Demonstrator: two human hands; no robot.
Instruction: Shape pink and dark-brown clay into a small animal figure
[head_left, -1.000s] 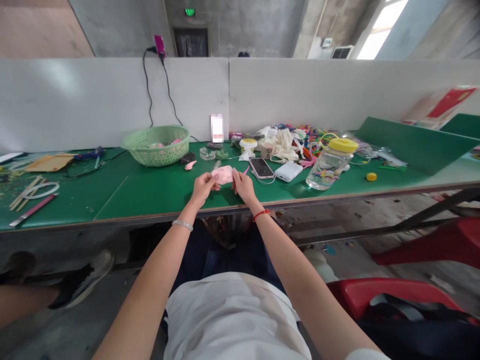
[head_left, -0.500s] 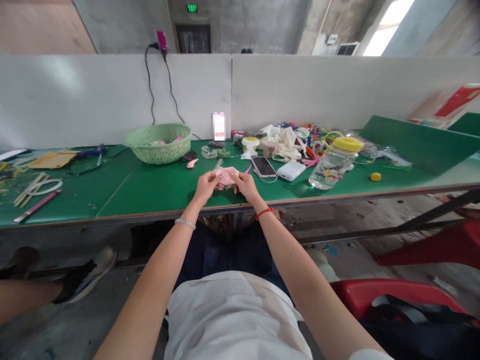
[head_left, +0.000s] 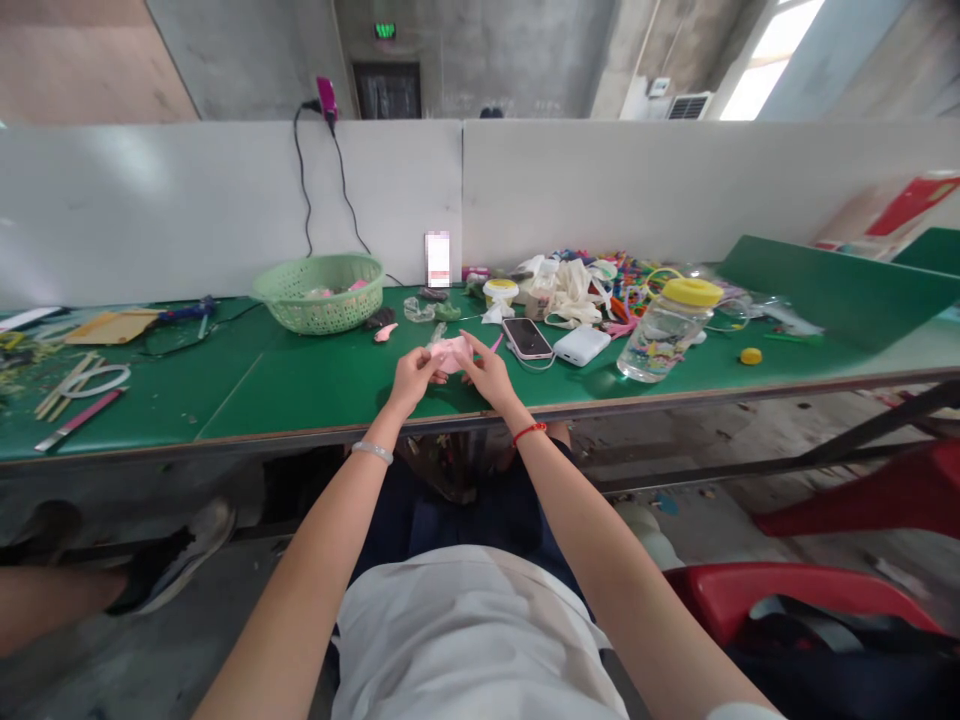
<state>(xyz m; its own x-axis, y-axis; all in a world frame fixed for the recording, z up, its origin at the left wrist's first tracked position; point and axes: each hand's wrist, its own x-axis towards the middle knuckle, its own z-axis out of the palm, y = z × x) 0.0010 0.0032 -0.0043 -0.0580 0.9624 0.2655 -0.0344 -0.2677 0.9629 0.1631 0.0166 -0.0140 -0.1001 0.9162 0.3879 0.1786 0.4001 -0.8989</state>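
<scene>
A soft, flattened pink piece that looks like modelling clay [head_left: 451, 354] is stretched between my two hands, just over the near part of the green table. My left hand [head_left: 413, 381] pinches its left side with thumb and fingers. On the other side, my right hand [head_left: 488, 371] grips the right edge, its thumb along the top. The fingers beneath the piece are partly hidden. Beyond my left hand lies a small pink lump [head_left: 385, 333]. A phone [head_left: 527, 338] with a dark screen rests to the right of my right hand.
A green basket [head_left: 322, 296] with pink pieces stands back left. To the right are a white power bank [head_left: 582, 345], a clear bottle with a yellow lid [head_left: 666, 335] and a small yellow cap [head_left: 751, 356]. A lit phone [head_left: 437, 260] leans against the white partition [head_left: 225, 200].
The pink piece has been turned and now looks flatter and more spread between my fingers. My hands stay in nearly the same spot; the view has tilted slightly.
</scene>
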